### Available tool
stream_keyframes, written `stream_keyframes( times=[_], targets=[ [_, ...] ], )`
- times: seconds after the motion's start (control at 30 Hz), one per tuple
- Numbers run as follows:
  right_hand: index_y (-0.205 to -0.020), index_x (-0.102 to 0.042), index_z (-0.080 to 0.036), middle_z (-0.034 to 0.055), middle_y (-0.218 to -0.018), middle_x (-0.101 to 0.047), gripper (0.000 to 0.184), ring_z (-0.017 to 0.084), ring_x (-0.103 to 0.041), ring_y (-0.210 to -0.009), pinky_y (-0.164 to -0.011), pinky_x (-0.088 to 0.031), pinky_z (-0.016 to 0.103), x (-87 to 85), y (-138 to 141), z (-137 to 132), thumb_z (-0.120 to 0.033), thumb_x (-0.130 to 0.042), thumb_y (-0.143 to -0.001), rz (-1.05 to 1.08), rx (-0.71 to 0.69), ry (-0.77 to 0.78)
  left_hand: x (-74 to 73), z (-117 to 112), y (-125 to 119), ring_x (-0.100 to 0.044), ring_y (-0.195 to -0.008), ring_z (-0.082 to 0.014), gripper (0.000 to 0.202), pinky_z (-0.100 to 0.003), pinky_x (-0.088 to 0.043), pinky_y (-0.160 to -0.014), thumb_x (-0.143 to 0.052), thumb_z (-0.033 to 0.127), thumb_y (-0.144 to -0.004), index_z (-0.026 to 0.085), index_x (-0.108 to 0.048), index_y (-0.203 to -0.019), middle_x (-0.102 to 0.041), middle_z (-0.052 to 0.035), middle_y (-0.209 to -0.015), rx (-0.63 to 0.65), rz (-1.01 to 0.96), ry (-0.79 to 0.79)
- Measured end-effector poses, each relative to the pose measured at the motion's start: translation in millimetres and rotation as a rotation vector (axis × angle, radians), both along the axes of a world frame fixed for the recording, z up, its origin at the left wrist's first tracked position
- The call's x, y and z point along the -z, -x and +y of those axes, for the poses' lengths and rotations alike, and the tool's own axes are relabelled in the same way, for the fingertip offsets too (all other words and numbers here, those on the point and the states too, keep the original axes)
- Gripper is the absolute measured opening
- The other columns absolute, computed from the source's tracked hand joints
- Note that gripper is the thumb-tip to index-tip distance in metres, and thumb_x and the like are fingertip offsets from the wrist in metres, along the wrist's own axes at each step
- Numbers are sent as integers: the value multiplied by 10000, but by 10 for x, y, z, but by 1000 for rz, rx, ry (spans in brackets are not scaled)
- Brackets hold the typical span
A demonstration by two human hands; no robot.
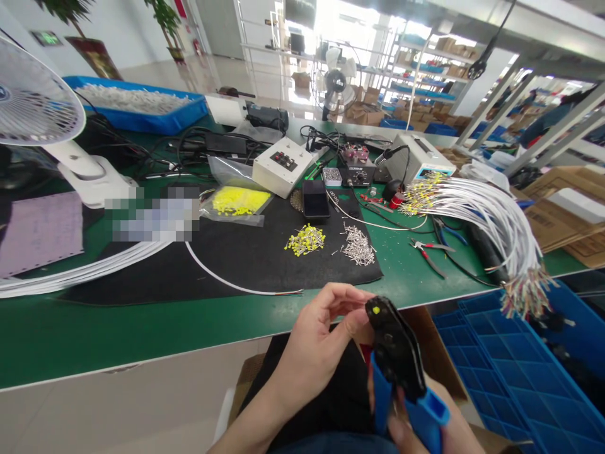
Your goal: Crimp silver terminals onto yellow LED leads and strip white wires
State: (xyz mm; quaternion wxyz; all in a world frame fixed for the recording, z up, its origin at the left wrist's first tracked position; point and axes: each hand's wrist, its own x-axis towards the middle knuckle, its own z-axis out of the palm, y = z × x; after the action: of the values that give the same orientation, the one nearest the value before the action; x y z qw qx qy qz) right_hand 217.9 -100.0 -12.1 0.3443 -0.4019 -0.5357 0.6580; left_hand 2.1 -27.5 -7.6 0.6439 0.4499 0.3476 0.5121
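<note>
My right hand [416,435] grips the blue handles of a black crimping tool [399,356], held upright below the table edge. A small yellow sleeve [376,310] sits in the tool's jaws. My left hand [321,340] is beside the jaws, its thumb and fingers pinched together at the tool's head; what they hold is too small to make out. On the black mat [246,258] lie a pile of yellow sleeves [305,239], a pile of metal terminals [358,244] and one white wire [236,285].
A bundle of white wires [482,211] with yellow-tipped ends lies at the right, over a blue crate [520,366]. Red-handled pliers [430,249], a phone [316,198], a switch box [282,165], a bag of yellow sleeves [239,202], a desk fan [38,101] and a blue tray [137,104] stand on the green table [94,334].
</note>
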Motion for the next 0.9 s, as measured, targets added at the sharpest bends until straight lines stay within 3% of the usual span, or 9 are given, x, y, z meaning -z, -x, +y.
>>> stream_keyframes(
  times=[0.07,0.17,0.23,0.3,0.43,0.6,0.73,0.9],
  targets=[
    [-979,-566,-244,115,-1351,-622,271,282,-645,-1079,-888,-530,388,-3,-89,137,-120,-710,-784,-440,99,-331,47,12,89,-679,-1077,-166,198,-293,-527,-982,-675,338,-1014,207,-622,-1152,-711,-54,-1171,-80,121,-17],
    [-983,-450,-258,195,-1429,-552,372,359,-627,-1169,-844,-555,460,-3,-257,361,-119,-670,-717,-1014,86,-883,121,-4,257,-682,-1020,-150,218,-286,-539,-948,-651,359,-1026,214,-578,-1172,-706,-40,-1134,-190,236,5],
    [-1035,-438,-244,240,-1411,-549,381,390,-621,-1198,-849,-581,502,-15,-342,490,-164,-651,-729,-1154,62,-1077,161,-27,368,-686,-967,-138,233,-273,-545,-916,-650,363,-1026,219,-557,-1185,-708,-32,-1116,-239,280,14],
    [-1062,-445,-224,256,-1364,-572,377,396,-628,-1182,-856,-595,522,-26,-398,605,-205,-644,-742,-1208,59,-1172,189,-47,467,-689,-921,-131,238,-261,-552,-882,-651,363,-1025,225,-555,-1193,-710,-26,-1103,-282,313,15],
    [-1112,-456,-210,230,-1320,-612,371,381,-633,-1180,-900,-588,514,32,-516,865,-241,-658,-802,-1238,77,-1185,212,-44,640,-697,-897,-141,266,-255,-569,-848,-680,365,-1003,230,-570,-1203,-718,-32,-1096,-371,383,8],
    [-1226,-474,-213,170,-1243,-659,479,350,-674,-1122,-915,-579,478,278,-761,1251,-426,-730,-881,-1299,217,-1074,264,20,854,-707,-884,-171,337,-285,-587,-840,-735,394,-954,219,-590,-1203,-730,-48,-1080,-460,474,23],
    [-1349,-476,-176,183,-1199,-667,705,388,-676,-1092,-881,-580,512,500,-867,1461,-644,-718,-881,-1365,434,-957,399,55,1016,-707,-933,-186,373,-312,-575,-892,-742,424,-942,233,-589,-1223,-724,-42,-1116,-520,553,37],
    [-1356,-526,-154,205,-1213,-665,792,415,-634,-1157,-983,-530,563,656,-861,1566,-746,-683,-855,-1384,536,-880,597,75,1136,-676,-1107,-226,367,-369,-520,-1028,-719,416,-957,249,-581,-1254,-707,-44,-1187,-539,668,-4]
  ],
)
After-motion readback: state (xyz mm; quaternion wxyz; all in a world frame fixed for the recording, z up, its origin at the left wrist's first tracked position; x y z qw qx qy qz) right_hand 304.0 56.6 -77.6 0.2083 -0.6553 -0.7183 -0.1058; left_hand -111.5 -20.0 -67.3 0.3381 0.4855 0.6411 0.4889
